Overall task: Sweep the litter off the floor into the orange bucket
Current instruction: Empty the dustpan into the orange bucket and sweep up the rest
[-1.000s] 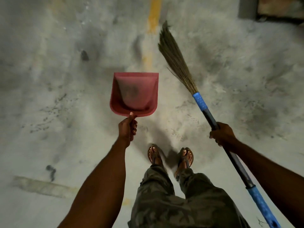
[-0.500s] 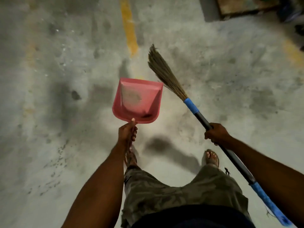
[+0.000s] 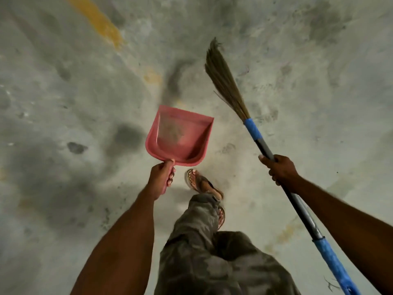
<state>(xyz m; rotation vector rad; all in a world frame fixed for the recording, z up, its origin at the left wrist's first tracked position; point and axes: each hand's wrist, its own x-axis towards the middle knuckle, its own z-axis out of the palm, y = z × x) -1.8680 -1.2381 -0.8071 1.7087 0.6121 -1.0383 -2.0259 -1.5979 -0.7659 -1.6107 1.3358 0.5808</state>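
Camouflage trousers [image 3: 204, 252], sandalled foot [image 3: 200, 184]: just below the dustpan [image 3: 180, 137].
Left hand [image 3: 160, 179]: fingers [image 3: 171, 177] curled round the dustpan's handle, pan held level above the floor [image 3: 63, 103].
Right hand [image 3: 280, 170]: right of the dustpan, fingers wrapped round the broom [image 3: 261, 145] shaft, bristles [image 3: 225, 81] raised beyond the pan.
Dustpan contents: thin grey film of dust, judged collected litter.
Yellow paint stripe [image 3: 100, 20]: far beyond the dustpan, to its left.
Orange bucket: not in view, so emptying is judged outstanding.
Writing, brands: none legible.
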